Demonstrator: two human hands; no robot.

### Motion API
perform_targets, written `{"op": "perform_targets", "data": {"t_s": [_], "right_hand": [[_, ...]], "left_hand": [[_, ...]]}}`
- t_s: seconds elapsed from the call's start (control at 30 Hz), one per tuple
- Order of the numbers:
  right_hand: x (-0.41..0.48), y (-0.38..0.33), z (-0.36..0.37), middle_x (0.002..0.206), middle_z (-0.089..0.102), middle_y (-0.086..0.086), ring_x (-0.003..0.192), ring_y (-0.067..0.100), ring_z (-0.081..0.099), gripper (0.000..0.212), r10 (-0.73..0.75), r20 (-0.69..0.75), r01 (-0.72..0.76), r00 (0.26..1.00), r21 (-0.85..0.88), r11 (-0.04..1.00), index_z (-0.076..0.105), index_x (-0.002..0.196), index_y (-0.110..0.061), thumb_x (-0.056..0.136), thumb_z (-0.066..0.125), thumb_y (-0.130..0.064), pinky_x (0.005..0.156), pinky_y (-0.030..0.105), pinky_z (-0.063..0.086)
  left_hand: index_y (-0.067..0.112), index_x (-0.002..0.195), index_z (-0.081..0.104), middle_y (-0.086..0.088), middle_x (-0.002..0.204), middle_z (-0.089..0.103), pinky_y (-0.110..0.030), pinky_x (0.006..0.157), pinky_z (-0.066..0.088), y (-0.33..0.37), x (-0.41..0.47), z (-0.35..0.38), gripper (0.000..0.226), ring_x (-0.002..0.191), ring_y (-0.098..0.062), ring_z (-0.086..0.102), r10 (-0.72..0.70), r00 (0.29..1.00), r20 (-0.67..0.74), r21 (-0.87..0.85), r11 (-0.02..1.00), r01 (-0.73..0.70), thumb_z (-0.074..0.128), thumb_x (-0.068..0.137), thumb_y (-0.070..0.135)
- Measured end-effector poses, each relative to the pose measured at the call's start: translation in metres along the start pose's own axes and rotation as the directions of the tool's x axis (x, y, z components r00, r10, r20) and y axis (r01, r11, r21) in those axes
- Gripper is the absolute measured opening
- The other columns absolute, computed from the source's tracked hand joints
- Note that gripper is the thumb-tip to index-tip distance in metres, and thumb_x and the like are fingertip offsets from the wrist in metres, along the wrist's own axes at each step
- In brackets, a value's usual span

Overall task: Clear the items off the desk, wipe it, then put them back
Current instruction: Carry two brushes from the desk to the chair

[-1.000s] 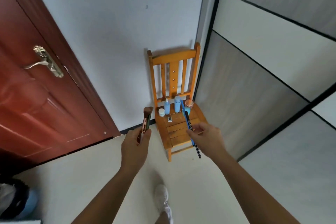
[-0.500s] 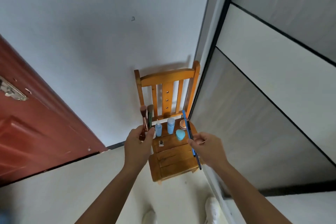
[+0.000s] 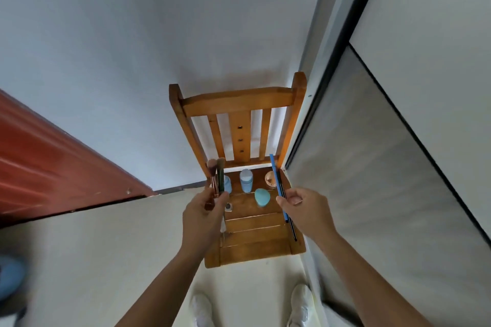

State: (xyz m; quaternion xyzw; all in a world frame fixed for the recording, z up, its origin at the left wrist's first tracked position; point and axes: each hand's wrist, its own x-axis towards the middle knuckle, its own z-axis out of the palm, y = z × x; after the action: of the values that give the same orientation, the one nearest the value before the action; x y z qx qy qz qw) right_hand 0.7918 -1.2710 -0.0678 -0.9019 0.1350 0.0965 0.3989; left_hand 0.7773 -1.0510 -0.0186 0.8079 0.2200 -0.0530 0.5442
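Wooden chair [image 3: 255, 247] against a white wall [image 3: 132, 61], seat beneath both hands. Left hand [image 3: 203, 218] grips two makeup brushes [image 3: 217, 175] upright; right hand [image 3: 309, 214] pinches two pencils [image 3: 277, 186]; bottles [image 3: 245, 180] between hands.

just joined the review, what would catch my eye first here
A wooden chair stands against the wall at centre, its seat holding blue bottles and a teal sponge. Over it, the left hand grips two brushes and the right hand pinches two slim pencils.

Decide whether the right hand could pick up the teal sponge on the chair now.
Probably not cleanly: the right hand pinches two slim sticks, though the sponge lies uncovered close by.
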Motion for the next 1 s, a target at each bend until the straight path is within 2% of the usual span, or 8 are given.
{"op": "perform_targets", "data": {"t_s": [0.2, 0.33, 0.43, 0.5, 0.6, 0.8, 0.87, 1.0], "right_hand": [[0.043, 0.079, 0.074, 0.071, 0.058, -0.032, 0.061, -0.01, 0.062, 0.025, 0.04, 0.046, -0.041, 0.998, 0.007, 0.999, 0.069, 0.099, -0.031, 0.087, 0.07, -0.052, 0.053, 0.006, 0.046], [0.066, 0.132, 0.126, 0.066, 0.058, -0.031, 0.059, -0.009, 0.063, 0.018, 0.094, 0.045, -0.094, 0.995, -0.007, 0.996, 0.064, 0.092, -0.034, 0.088, 0.071, -0.05, 0.051, 0.01, 0.048], [0.084, 0.169, 0.164, 0.065, 0.06, -0.025, 0.057, -0.004, 0.063, 0.017, 0.162, 0.007, -0.162, 0.987, -0.011, 0.987, 0.067, 0.09, -0.029, 0.089, 0.072, -0.045, 0.051, 0.017, 0.052], [0.098, 0.189, 0.186, 0.069, 0.061, -0.024, 0.061, -0.002, 0.062, 0.019, 0.218, 0.014, -0.218, 0.976, -0.014, 0.976, 0.068, 0.095, -0.026, 0.09, 0.071, -0.044, 0.051, 0.018, 0.05], [0.123, 0.211, 0.215, 0.079, 0.064, -0.018, 0.069, 0.004, 0.062, 0.023, 0.261, 0.064, -0.258, 0.963, -0.057, 0.965, 0.069, 0.102, -0.024, 0.093, 0.068, -0.045, 0.062, 0.023, 0.054], [0.152, 0.233, 0.246, 0.089, 0.074, -0.007, 0.069, 0.005, 0.062, 0.026, 0.26, 0.087, -0.237, 0.962, -0.215, 0.947, 0.071, 0.104, -0.022, 0.095, 0.064, -0.046, 0.054, 0.015, 0.042], [0.154, 0.237, 0.247, 0.089, 0.074, -0.006, 0.071, 0.008, 0.065, 0.029, 0.256, 0.086, -0.221, 0.963, -0.291, 0.931, 0.07, 0.108, -0.023, 0.095, 0.063, -0.048, 0.053, 0.013, 0.039], [0.151, 0.239, 0.244, 0.103, 0.074, -0.005, 0.09, 0.015, 0.07, 0.045, 0.234, 0.07, -0.191, 0.97, -0.381, 0.905, 0.061, 0.124, -0.024, 0.094, 0.058, -0.058, 0.069, 0.026, 0.053]], "left_hand": [[0.018, 0.099, 0.068, 0.001, 0.092, 0.071, -0.028, 0.079, 0.055, -0.095, 0.061, 0.056, 0.022, 0.084, -0.019, 0.067, -0.089, 0.995, 0.048, 0.087, 0.993, 0.084, 0.058, 0.096, 0.037], [0.017, 0.091, 0.069, 0.0, 0.078, 0.069, -0.029, 0.069, 0.054, -0.172, 0.093, 0.101, 0.021, 0.073, -0.022, 0.065, -0.141, 0.988, 0.068, 0.176, 0.976, 0.127, 0.06, 0.096, 0.035], [0.015, 0.093, 0.071, 0.007, 0.073, 0.066, -0.02, 0.06, 0.046, -0.221, 0.118, 0.133, 0.021, 0.066, -0.016, 0.063, -0.174, 0.981, 0.084, 0.259, 0.955, 0.148, 0.062, 0.095, 0.034], [0.015, 0.104, 0.071, 0.011, 0.082, 0.068, -0.014, 0.057, 0.041, -0.247, 0.135, 0.154, 0.023, 0.067, -0.009, 0.063, -0.189, 0.977, 0.099, 0.314, 0.938, 0.15, 0.062, 0.095, 0.034], [0.017, 0.116, 0.067, 0.005, 0.1, 0.071, -0.01, 0.055, 0.041, -0.276, 0.157, 0.18, 0.027, 0.069, -0.003, 0.061, -0.223, 0.969, 0.108, 0.368, 0.914, 0.169, 0.06, 0.096, 0.034], [0.016, 0.112, 0.065, 0.002, 0.106, 0.071, -0.013, 0.061, 0.044, -0.31, 0.178, 0.209, 0.024, 0.078, -0.009, 0.06, -0.246, 0.966, 0.074, 0.483, 0.857, 0.181, 0.06, 0.097, 0.034], [0.016, 0.113, 0.063, 0.001, 0.109, 0.07, -0.019, 0.07, 0.051, -0.314, 0.179, 0.211, 0.026, 0.085, -0.011, 0.061, -0.213, 0.975, 0.061, 0.527, 0.837, 0.149, 0.06, 0.097, 0.037], [0.016, 0.131, 0.054, -0.002, 0.127, 0.063, -0.034, 0.091, 0.056, -0.314, 0.175, 0.207, 0.043, 0.108, -0.019, 0.063, -0.16, 0.984, 0.076, 0.574, 0.814, 0.088, 0.057, 0.097, 0.043]]}}
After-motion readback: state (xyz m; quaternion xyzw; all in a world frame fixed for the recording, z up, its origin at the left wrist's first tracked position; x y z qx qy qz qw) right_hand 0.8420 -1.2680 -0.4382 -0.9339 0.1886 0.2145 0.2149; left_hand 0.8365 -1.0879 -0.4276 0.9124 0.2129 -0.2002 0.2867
